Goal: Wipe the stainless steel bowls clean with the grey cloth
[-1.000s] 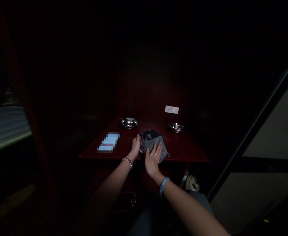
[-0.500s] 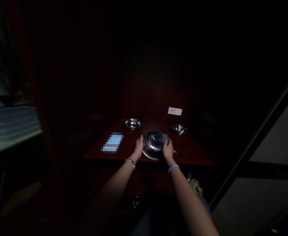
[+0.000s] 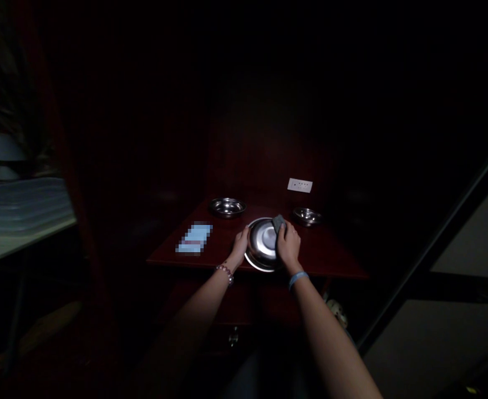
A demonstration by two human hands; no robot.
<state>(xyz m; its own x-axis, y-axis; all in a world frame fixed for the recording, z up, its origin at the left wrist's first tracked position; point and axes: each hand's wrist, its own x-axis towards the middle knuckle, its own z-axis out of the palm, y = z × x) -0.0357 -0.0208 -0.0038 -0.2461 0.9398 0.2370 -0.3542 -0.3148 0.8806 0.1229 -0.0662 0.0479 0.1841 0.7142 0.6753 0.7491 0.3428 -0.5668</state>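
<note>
- A round, shiny stainless-steel dish (image 3: 262, 250) sits at the near edge of a dark red, polished wooden shelf (image 3: 331, 255); its smooth metal catches a pale highlight, and its near rim juts slightly past the shelf's front edge.
- The left hand (image 3: 241, 245) curls around the dish's left rim, fingers closed on the metal edge; a beaded bracelet (image 3: 224, 271) circles that wrist.
- The right hand (image 3: 288, 244) rests on the right part of the dish, fingers bent and gripping a small grey, soft-looking cloth (image 3: 278, 223) that is pressed against the dish's far right rim; a light blue band (image 3: 297, 278) rings that wrist.
- The dish thus lies directly between the two hands, touching both, with the cloth bunched at the right hand's fingertips.
- Farther back on the left of the shelf stands a second round steel dish (image 3: 227, 206), shallow and gleaming, well apart from the hands.
- A smaller steel dish (image 3: 306, 215) stands at the back right, near the cloth but not touching it.
- A flat, pale blue rectangular item (image 3: 194, 241), blurred out, lies on the shelf left of the left hand.
- A small white rectangular plate (image 3: 299, 185) is fixed to the dark wooden back panel above the smaller dish.
- The surroundings are very dark; a pale surface (image 3: 19, 216) shows at far left.
</note>
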